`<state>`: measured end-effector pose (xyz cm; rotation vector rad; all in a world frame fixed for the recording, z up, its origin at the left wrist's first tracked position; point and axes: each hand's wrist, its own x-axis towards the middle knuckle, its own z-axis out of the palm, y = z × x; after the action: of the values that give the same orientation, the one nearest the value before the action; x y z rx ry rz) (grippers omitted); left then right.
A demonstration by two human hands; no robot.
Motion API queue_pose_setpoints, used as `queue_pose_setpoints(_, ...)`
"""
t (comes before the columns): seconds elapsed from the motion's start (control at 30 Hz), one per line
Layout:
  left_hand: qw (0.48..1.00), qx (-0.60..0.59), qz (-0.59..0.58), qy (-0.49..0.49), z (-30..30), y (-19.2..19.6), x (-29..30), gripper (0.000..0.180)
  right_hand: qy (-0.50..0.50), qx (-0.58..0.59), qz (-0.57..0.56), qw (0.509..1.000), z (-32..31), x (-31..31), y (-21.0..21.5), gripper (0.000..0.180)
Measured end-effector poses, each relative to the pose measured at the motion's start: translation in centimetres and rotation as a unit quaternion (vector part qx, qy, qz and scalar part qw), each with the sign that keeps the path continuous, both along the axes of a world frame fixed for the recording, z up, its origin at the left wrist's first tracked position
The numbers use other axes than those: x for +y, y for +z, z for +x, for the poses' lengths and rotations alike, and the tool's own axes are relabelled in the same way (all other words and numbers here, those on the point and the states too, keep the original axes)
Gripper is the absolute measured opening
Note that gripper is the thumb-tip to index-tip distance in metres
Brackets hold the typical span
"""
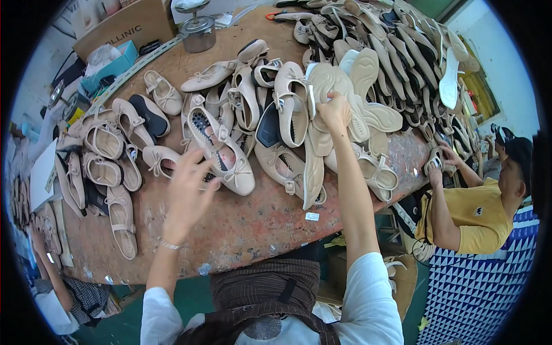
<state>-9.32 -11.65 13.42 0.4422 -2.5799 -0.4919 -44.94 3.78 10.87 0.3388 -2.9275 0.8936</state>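
My right hand [336, 115] reaches into a pile of beige insoles, its fingers closed on the edge of one insole [329, 80]. More insoles lie beside and under it, among them a long one [313, 175] leaning toward me. My left hand [190, 198] hovers slightly blurred over the table, fingers apart and holding nothing. Right beside its fingers lies a beige flat shoe [238, 175] with a bow, its dark-spotted inside showing. Another bow shoe [158, 158] sits just left of that hand. An upright beige shoe [292, 106] stands between the hands.
Finished-looking strap shoes [122, 221] lie at the left of the worn table [247, 236]. A large heap of shoes [397, 52] fills the far right. A metal pot [198, 35] and cardboard box [123, 29] stand at the back. A co-worker in yellow [471, 213] handles a shoe at right.
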Motion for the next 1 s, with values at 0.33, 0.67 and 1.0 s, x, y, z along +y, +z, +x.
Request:
queue_pose_setpoints(0.33, 0.992, -0.092, 0.032, -0.083, -1.5, -2.7, 2.8, 0.036, 0.289, -0.430, -0.546, 0.659, -2.7, 5.8, 1.1, 0.043)
queue_pose_setpoints(0.67, 0.983, -0.067, 0.157, 0.071, 9.7, -5.0, 15.7, 0.034, 0.306, -0.195, -0.569, 0.738, 10.3, 10.5, 12.2, 0.056)
queue_pose_setpoints(1.0, 0.977, -0.026, 0.092, 0.191, 11.2, -6.6, 10.7, 0.014, 0.149, -0.373, -0.516, 0.757, 23.5, 20.1, 1.4, 0.025)
